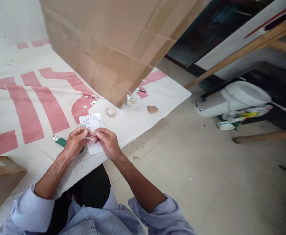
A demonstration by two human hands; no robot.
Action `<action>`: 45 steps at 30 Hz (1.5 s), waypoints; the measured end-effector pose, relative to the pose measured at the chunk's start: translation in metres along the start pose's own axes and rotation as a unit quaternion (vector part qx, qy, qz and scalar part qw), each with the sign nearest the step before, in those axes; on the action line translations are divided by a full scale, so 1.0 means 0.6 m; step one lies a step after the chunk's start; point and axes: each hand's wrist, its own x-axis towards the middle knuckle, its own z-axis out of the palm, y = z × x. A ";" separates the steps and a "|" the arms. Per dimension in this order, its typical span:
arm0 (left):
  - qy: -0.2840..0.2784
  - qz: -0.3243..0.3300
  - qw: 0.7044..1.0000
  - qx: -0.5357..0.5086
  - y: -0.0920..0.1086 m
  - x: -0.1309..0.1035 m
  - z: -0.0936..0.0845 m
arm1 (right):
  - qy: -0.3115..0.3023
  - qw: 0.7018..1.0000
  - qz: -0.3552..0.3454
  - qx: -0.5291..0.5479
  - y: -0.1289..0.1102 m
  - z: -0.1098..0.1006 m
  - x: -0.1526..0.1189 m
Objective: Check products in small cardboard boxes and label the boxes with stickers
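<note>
Both hands meet above a white sheet of paper (pixel 95 149) with small grey-outlined pieces or marks arranged in an arc near its top. My left hand (pixel 76 141) has thumb and forefinger pinched together, and what sits between them is too small to make out. Close beside it, my right hand (pixel 109 144) is pinched the same way, its fingertips nearly touching the left ones. A utility knife (pixel 60 141) with a green handle lies partly beneath my left hand. Small white scraps (pixel 93 102) are scattered beyond the paper.
A large cardboard box (pixel 113 49) stands on the cloth-covered table (pixel 59 76). Near its corner are a round pale lump (pixel 111 112), a small clear item (pixel 129 101) and a brown fragment (pixel 152 109). Another box (pixel 4 179) is at left; a white bucket (pixel 241 96) lies tilted at right.
</note>
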 end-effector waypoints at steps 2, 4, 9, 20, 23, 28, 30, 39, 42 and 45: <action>-0.002 0.038 0.994 0.106 -0.005 -0.002 -0.001 | 0.025 0.995 -0.037 -0.090 -0.024 -0.041 0.023; -0.028 0.106 0.960 0.258 -0.015 -0.006 0.000 | 0.063 0.964 -0.107 -0.234 -0.052 -0.093 0.059; -0.141 0.249 0.773 0.566 -0.047 -0.016 0.004 | 0.055 0.761 -0.243 -0.599 -0.076 -0.193 0.160; -0.189 0.272 0.642 0.691 -0.057 -0.021 0.005 | -0.057 0.614 -0.258 -0.744 -0.043 -0.215 0.205; -0.187 0.269 0.635 0.699 -0.058 -0.021 0.006 | -0.077 0.622 -0.258 -0.735 -0.040 -0.223 0.201; -0.187 0.264 0.637 0.700 -0.058 -0.020 0.006 | -0.080 0.618 -0.257 -0.738 -0.039 -0.229 0.199; -0.189 0.260 0.640 0.698 -0.059 -0.020 0.006 | -0.083 0.613 -0.253 -0.744 -0.040 -0.228 0.199; -0.185 0.262 0.634 0.704 -0.065 -0.019 0.006 | -0.074 0.617 -0.214 -0.754 -0.049 -0.218 0.198; -0.184 0.265 0.632 0.704 -0.066 -0.020 0.005 | -0.086 0.656 -0.201 -0.722 -0.066 -0.220 0.199; -0.179 0.266 0.633 0.705 -0.065 -0.020 0.005 | -0.114 0.696 -0.190 -0.683 -0.087 -0.223 0.200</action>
